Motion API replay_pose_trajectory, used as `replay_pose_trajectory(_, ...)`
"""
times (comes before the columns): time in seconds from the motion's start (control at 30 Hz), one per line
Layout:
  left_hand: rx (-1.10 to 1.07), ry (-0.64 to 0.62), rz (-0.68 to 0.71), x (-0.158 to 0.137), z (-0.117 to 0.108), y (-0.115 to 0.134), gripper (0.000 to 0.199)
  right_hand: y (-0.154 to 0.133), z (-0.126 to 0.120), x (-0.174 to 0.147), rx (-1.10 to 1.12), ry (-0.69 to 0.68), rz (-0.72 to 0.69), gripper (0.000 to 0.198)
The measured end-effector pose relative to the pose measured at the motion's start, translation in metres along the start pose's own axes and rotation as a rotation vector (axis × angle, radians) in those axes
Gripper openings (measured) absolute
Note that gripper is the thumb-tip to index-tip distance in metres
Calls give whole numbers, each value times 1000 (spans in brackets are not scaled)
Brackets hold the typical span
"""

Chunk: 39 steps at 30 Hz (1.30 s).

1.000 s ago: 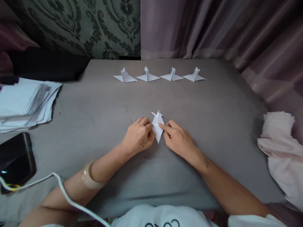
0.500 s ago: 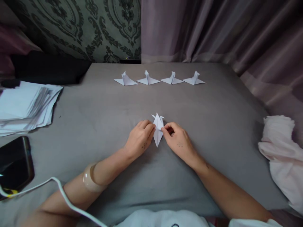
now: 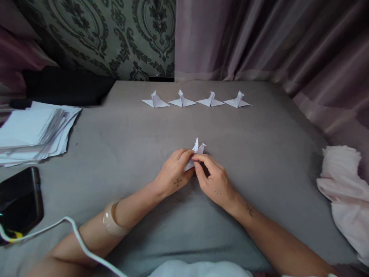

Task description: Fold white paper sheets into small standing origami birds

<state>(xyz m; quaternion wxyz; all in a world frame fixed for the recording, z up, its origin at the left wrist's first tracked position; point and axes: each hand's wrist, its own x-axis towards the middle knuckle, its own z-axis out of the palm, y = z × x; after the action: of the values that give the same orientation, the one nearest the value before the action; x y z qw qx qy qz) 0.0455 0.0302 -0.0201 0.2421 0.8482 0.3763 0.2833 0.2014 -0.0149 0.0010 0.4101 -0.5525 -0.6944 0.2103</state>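
A white paper crane (image 3: 199,149) is between my two hands over the grey cloth surface, its pointed tips facing away from me. My left hand (image 3: 175,167) is closed on its left side, with the fingers partly covering the paper. From the right, my right hand (image 3: 215,175) pinches the paper, thumb and index finger close together near the crane's middle. Much of its body is hidden behind my fingers. Farther back stand several finished-looking paper cranes in a row, one of them the leftmost crane (image 3: 155,100), all with wings spread.
At the left lies a stack of white paper (image 3: 31,129), with a black phone (image 3: 21,202) nearer me. A white cable (image 3: 83,246) crosses over my left forearm. Pale crumpled cloth (image 3: 343,192) lies at the right; black fabric (image 3: 66,86) sits at the back left.
The crane has turned and tilted between my hands, so its lower point no longer shows toward me. My right hand has shifted left, closer to the left. The view has moved slightly.
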Motion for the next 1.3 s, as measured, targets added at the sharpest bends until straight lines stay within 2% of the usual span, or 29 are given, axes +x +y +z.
replay_pose_trajectory(0.13, -75, 18, -13, 0, -2, -3, 39, -5, -5, -1, 19, 13, -82, 25)
replay_pose_trajectory(0.2, -226, 95, -127, 4, -5, -1, 29, -9, -8, -2, 38, 113, -132, 25)
replay_pose_trajectory(0.27, -465, 190, -308, 10, -7, 2, 20, -10, -10, -2, 55, 286, -108, 21)
replay_pose_trajectory(0.33, -756, 252, -474, 15, -9, 5, 18, -8, -10, -1, 105, 390, 32, 21)
replay_pose_trajectory(0.37, -894, 267, -531, 17, -9, 6, 18, -6, -8, 1, 158, 380, 134, 23)
replay_pose_trajectory(0.43, -1112, 277, -613, 19, -8, 8, 20, -1, -4, 4, 319, 271, 347, 31)
replay_pose_trajectory(0.5, -1245, 260, -666, 18, -7, 10, 21, 3, 2, 8, 502, 159, 492, 36)
replay_pose_trajectory(0.6, -1324, 186, -702, 16, -5, 14, 21, 5, 6, 11, 642, 118, 553, 33)
replay_pose_trajectory(0.7, -1283, 106, -716, 16, -7, 15, 22, 7, 1, 13, 639, 85, 573, 31)
replay_pose_trajectory(0.83, -1109, 44, -754, 16, -12, 12, 25, 12, -12, 15, 621, -103, 669, 33)
replay_pose_trajectory(0.93, -838, -45, -718, 15, -16, 8, 24, 19, -16, 16, 534, -177, 724, 32)
replay_pose_trajectory(1.0, -583, -106, -609, 14, -18, 6, 23, 23, -15, 16, 432, -181, 722, 31)
replay_pose_trajectory(1.13, -188, -124, -420, 12, -21, 5, 21, 26, -9, 13, 161, -104, 582, 24)
replay_pose_trajectory(1.3, -82, -67, -378, 10, -17, 1, 15, 24, -4, 11, -119, -37, 393, 12)
